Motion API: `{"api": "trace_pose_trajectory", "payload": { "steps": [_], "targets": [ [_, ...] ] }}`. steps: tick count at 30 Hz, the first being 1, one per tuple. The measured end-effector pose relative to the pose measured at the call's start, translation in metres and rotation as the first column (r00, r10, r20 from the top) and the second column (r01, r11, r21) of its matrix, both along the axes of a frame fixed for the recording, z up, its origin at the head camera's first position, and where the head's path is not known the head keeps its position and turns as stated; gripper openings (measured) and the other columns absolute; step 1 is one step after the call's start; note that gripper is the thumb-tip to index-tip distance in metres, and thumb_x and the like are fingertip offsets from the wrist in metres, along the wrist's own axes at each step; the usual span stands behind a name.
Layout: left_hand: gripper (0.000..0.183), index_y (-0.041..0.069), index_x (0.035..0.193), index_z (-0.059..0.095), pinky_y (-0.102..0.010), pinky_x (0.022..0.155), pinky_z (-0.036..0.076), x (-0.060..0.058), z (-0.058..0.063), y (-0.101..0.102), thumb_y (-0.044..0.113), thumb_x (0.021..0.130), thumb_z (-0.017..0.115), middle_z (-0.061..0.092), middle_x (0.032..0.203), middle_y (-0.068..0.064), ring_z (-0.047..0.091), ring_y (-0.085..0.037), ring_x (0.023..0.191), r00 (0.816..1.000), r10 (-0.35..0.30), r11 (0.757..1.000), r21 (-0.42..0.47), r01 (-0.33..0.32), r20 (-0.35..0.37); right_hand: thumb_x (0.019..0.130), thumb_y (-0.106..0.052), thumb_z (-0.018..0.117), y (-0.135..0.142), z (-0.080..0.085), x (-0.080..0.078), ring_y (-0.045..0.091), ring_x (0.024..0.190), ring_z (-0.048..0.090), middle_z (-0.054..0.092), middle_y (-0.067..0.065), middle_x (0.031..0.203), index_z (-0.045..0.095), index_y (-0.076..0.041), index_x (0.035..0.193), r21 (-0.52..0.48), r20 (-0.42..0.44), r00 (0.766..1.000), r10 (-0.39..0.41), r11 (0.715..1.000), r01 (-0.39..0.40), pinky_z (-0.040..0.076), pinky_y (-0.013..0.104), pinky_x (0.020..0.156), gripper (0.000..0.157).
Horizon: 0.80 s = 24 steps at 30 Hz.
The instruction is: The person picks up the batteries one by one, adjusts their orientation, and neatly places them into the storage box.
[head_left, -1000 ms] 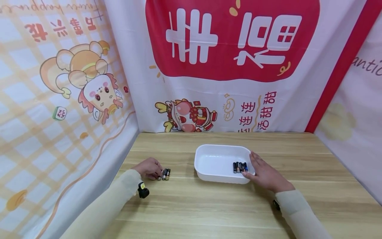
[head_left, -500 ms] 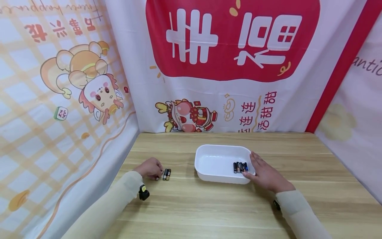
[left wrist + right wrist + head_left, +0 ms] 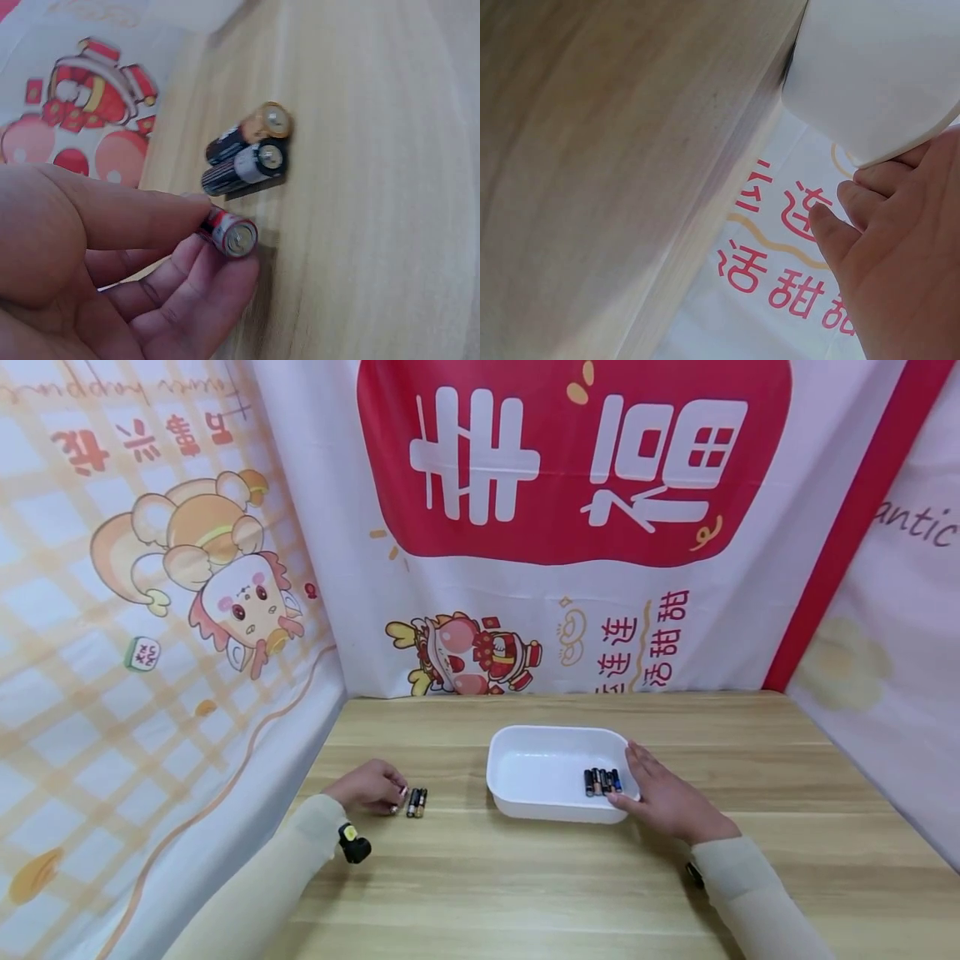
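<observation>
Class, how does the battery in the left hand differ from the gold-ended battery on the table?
Colour: the held battery shows red and silver; the gold-ended battery is black and gold. Position: the held battery is pinched in the left hand; the gold-ended battery lies on the table beside another battery. Both are cylindrical.

Left hand point(image 3: 371, 787) at left side of worktop point(image 3: 525, 893), fingers pinching one battery point(image 3: 394, 810), mostly hidden. Two more batteries point(image 3: 412, 803) side by side on worktop, just beside fingertips. White tray point(image 3: 536, 772) near middle, well apart from loose pair. Right hand point(image 3: 671, 797) holds tray's right end, thumb over rim. Inside tray, near that end, row of dark batteries point(image 3: 597, 782). Pale sleeves point(image 3: 255, 885) on both arms; black device point(image 3: 355, 847) at left wrist. Behind, white backdrop point(image 3: 465, 589) with red panel point(image 3: 558, 493), white characters point(image 3: 478, 460).
</observation>
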<state>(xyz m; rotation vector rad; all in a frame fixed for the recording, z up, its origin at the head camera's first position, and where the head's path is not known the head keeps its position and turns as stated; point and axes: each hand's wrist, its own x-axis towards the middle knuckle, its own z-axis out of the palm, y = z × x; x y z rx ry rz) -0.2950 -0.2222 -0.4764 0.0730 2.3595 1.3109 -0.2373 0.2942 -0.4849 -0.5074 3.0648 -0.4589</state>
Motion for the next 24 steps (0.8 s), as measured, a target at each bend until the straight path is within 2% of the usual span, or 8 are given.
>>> {"api": "trace_pose_trajectory", "payload": {
  "steps": [4, 9, 12, 16, 24],
  "targets": [
    [0.025, -0.013, 0.111, 0.059, -0.036, 0.068, 0.058, -0.001, -0.001, -0.007, -0.010, 0.086, 0.060, 0.063, 0.092, -0.015, 0.062, -0.021, 0.076, 0.998, -0.005, 0.991, 0.133, -0.003, 0.061, 0.088, -0.076, 0.040, 0.000, 0.000, 0.000, 0.036, 0.146, 0.009, 0.004, 0.011, 0.162, 0.010, -0.003, 0.155, 0.005, 0.005, 1.000, -0.002, 1.000, 0.002, 0.023, 0.056, 0.113, 0.103],
    [0.032, -0.013, 0.119, 0.055, -0.038, 0.077, 0.058, -0.003, 0.002, -0.009, -0.008, 0.089, 0.061, 0.064, 0.097, -0.014, 0.063, -0.021, 0.082, 0.994, 0.014, 0.978, 0.205, -0.036, 0.107, 0.088, -0.076, 0.038, 0.001, 0.000, 0.000, 0.037, 0.145, 0.009, 0.004, 0.013, 0.162, 0.009, -0.002, 0.155, 0.017, 0.000, 1.000, 0.005, 1.000, -0.005, 0.022, 0.055, 0.114, 0.103],
    [0.033, -0.013, 0.122, 0.054, -0.039, 0.079, 0.058, -0.005, 0.005, -0.006, -0.007, 0.090, 0.061, 0.064, 0.100, -0.017, 0.064, -0.021, 0.085, 0.994, 0.013, 0.973, 0.229, -0.038, 0.113, 0.089, -0.074, 0.038, 0.001, 0.000, -0.001, 0.037, 0.145, 0.009, 0.004, 0.013, 0.162, 0.009, -0.002, 0.155, 0.024, -0.005, 1.000, 0.008, 1.000, -0.008, 0.022, 0.055, 0.114, 0.102],
    [0.035, -0.013, 0.124, 0.054, -0.042, 0.083, 0.057, -0.009, 0.009, -0.002, -0.005, 0.090, 0.062, 0.063, 0.106, -0.021, 0.064, -0.023, 0.089, 0.994, -0.016, 0.970, 0.241, -0.010, 0.105, 0.090, -0.074, 0.039, 0.001, 0.000, -0.001, 0.038, 0.145, 0.010, 0.004, 0.014, 0.162, 0.009, -0.001, 0.154, 0.029, -0.007, 1.000, 0.010, 1.000, -0.010, 0.021, 0.055, 0.114, 0.101],
    [0.041, -0.013, 0.129, 0.049, -0.041, 0.087, 0.056, -0.016, 0.015, 0.017, -0.002, 0.092, 0.062, 0.061, 0.114, -0.026, 0.065, -0.024, 0.092, 0.990, -0.005, 0.958, 0.285, -0.036, 0.142, 0.090, -0.074, 0.039, 0.001, -0.001, 0.001, 0.037, 0.145, 0.011, 0.006, 0.015, 0.161, 0.011, 0.000, 0.154, 0.008, -0.039, 0.999, 0.021, 1.000, -0.021, 0.021, 0.054, 0.115, 0.102]
  ]
}}
